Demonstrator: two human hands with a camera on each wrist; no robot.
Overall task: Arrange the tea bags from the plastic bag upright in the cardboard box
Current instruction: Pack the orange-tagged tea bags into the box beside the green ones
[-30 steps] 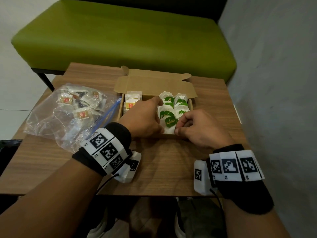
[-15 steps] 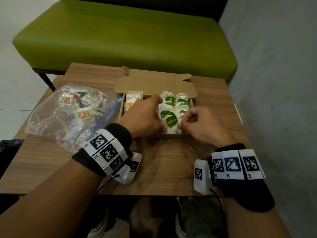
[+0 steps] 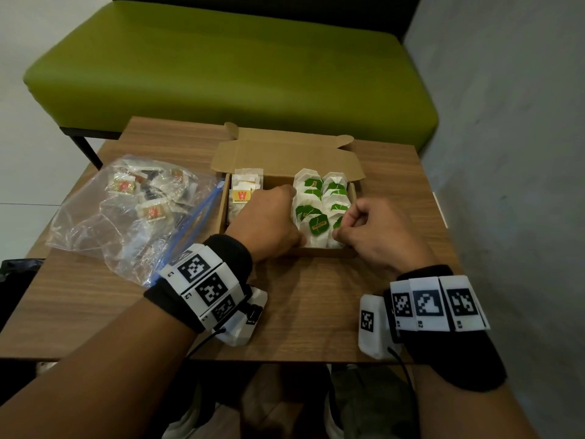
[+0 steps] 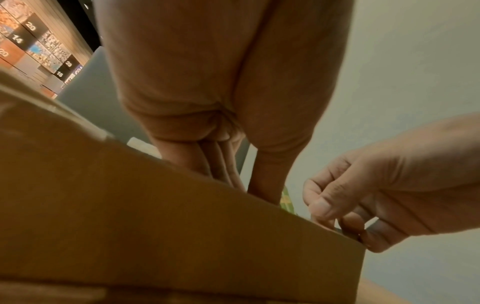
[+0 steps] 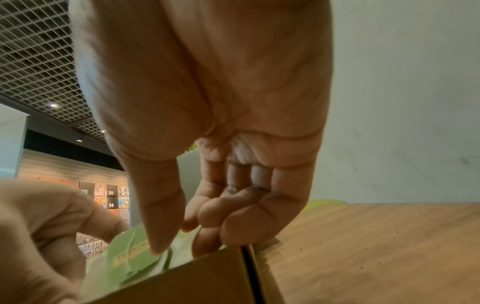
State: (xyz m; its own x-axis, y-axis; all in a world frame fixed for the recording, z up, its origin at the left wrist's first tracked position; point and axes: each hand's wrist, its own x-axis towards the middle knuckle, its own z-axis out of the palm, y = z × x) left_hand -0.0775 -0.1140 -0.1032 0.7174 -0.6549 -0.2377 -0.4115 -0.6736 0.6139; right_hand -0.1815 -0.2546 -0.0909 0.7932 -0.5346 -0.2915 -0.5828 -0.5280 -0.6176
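Since a second ago, only the right hand [image 3: 376, 232] has crept slightly deeper over the cardboard box [image 3: 285, 160]; its curled fingers pinch a green-tagged tea bag [image 3: 337, 231] standing at the box's near right corner. Left hand [image 3: 269, 217] reaches inside, its grip hidden. Left of the box lies the plastic bag [image 3: 126, 213].

On the table [image 3: 316, 312] the cardboard box [image 3: 285, 153] sits before the bench [image 3: 221, 74], the plastic bag [image 3: 95, 223] just left of it.
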